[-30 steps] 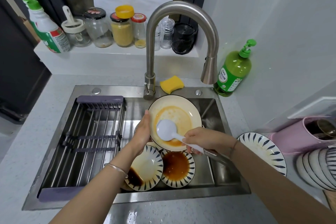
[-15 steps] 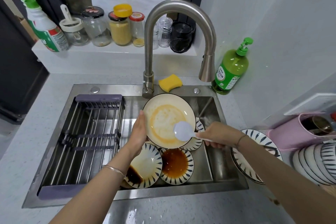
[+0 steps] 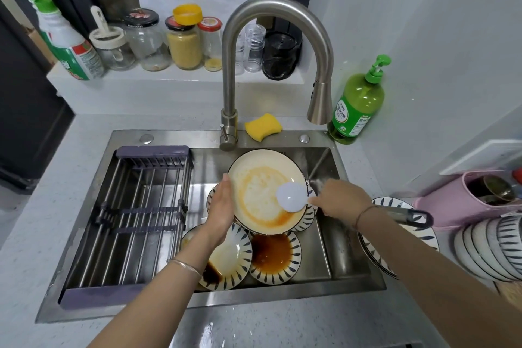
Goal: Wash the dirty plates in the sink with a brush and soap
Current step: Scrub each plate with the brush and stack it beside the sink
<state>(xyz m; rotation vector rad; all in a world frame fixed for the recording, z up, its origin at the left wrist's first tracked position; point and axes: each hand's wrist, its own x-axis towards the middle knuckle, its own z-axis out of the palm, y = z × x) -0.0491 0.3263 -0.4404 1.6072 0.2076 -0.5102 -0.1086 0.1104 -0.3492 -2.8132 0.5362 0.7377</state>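
Two hands busy: left hand (image 3: 221,206) grips the cream plate (image 3: 262,195) by its left rim, tilted up over the sink (image 3: 324,248); right hand (image 3: 339,200) is wrapped round the brush (image 3: 292,196) handle. Brush head sits at the plate's right rim w/ handle pointing right, so the orange smear (image 3: 271,222) lies left of it; next stroke prob. leftward.

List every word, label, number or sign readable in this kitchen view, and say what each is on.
No text is legible.
Green soap bottle: the white and green label carries print, too small to read.
Spray bottle: the red and green label is blurred and unreadable.
Black jar lid: the red printing is too blurred to read.
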